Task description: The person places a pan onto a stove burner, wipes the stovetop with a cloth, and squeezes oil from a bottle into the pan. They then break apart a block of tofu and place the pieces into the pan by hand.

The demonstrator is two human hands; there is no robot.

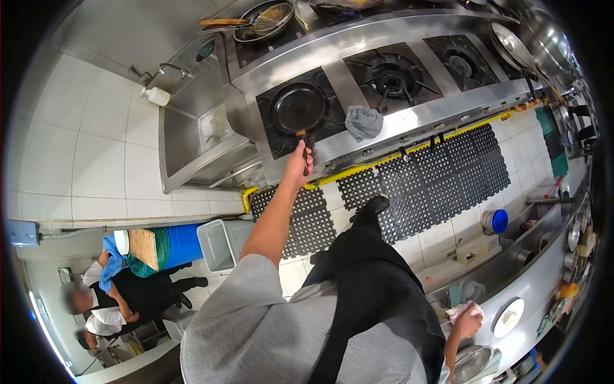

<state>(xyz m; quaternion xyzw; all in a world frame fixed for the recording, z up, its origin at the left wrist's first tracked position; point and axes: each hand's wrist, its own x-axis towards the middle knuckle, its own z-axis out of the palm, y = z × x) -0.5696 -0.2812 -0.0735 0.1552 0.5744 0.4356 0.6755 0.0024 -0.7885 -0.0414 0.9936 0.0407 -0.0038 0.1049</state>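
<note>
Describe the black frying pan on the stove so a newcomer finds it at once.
Look for the long steel stove and go to the end nearest the sink. On the front burner there, beside a crumpled grey cloth, sits a round black frying pan. The next burner holds no pan; the left hand grips this one's handle.

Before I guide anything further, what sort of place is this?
Most likely a restaurant or other commercial kitchen: a steel range with several burners, a frying pan on one, and perforated black floor mats.
</note>
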